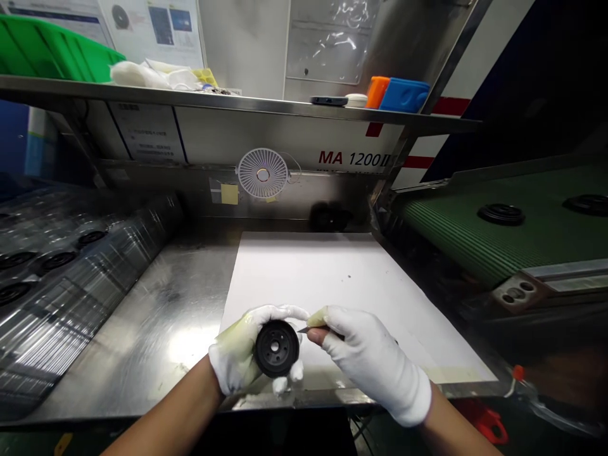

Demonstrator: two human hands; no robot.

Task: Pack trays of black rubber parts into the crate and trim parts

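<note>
My left hand (244,342), in a white glove, is closed around a black round wheel-like part (275,348) with a raised rim, a centre hole and smaller holes around it. The part's face is turned toward me. Just to its right, my right hand (365,354) pinches a small pointed knife (303,330) between thumb and forefinger. Its glove leaves the thumb tip bare. The knife tip is close to the part's right edge; I cannot tell whether they touch. The knife's handle is mostly hidden in the hand. Both hands are above the near edge of a white sheet (304,272).
Stacked clear plastic trays (104,304) with black round parts stand at the left. At the right, a green conveyor belt (446,221) carries more black round parts. A white fan (263,173) sits below a metal shelf (275,106) bearing a green bin (52,50).
</note>
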